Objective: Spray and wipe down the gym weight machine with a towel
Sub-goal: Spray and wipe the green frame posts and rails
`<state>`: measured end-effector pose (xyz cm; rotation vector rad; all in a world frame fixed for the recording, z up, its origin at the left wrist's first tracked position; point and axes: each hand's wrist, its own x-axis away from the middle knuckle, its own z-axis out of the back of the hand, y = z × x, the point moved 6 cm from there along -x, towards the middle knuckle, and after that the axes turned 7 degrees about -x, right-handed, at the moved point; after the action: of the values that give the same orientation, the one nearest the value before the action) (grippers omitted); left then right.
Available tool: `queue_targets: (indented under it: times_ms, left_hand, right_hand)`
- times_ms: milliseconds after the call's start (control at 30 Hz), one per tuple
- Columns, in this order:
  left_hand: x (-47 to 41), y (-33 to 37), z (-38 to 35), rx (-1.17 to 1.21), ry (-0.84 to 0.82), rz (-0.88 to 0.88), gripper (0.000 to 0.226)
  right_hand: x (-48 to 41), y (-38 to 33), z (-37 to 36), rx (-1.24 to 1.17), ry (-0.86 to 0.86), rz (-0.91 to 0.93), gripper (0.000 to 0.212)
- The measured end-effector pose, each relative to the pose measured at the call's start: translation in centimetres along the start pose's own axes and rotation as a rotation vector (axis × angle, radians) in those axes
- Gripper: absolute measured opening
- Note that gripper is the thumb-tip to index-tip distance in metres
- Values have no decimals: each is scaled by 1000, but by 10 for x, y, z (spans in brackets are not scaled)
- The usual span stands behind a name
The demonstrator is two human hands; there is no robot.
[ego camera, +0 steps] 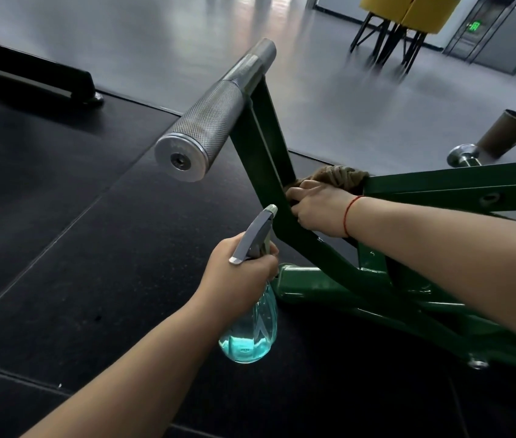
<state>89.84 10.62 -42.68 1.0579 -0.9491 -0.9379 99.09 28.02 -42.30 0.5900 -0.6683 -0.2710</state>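
Note:
A green steel weight machine frame runs across the right half of the view, with a knurled silver handle on top of its upright arm. My left hand grips the neck of a clear spray bottle holding blue liquid, its grey nozzle close to the green arm. My right hand holds a brown towel against the frame where the upright arm meets the horizontal beam. Most of the towel is hidden behind my hand and the frame.
Black rubber mats cover the floor below. A black machine base lies at the top left. A brown paper cup stands at the right beside a silver peg. Yellow seats on black legs stand at the back.

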Motion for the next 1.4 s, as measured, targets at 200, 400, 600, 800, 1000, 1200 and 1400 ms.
queue_targets:
  times_ms: [200, 400, 600, 800, 1000, 1200, 1400]
  left_hand:
    - [1, 3, 7, 8, 27, -2, 13]
    - [1, 4, 4, 10, 1, 6, 12]
    - [1, 2, -1, 12, -20, 27, 12]
    - [2, -6, 5, -1, 7, 29, 13]
    - [3, -1, 2, 3, -9, 5, 12]
    - [5, 9, 0, 18, -22, -16, 10]
    - [6, 10, 7, 41, 20, -19, 12]
  right_hand:
    - [6, -4, -9, -19, -196, 120, 36]
    - [22, -6, -17, 239, -119, 187, 31]
    - [21, -9, -27, 284, -93, 123, 35]
    - [22, -12, -45, 208, -244, 99, 27]
    - [19, 0, -27, 101, -342, -8, 27]
    - [21, 9, 12, 23, 241, -34, 33]
    - [40, 51, 99, -110, 963, -184, 33]
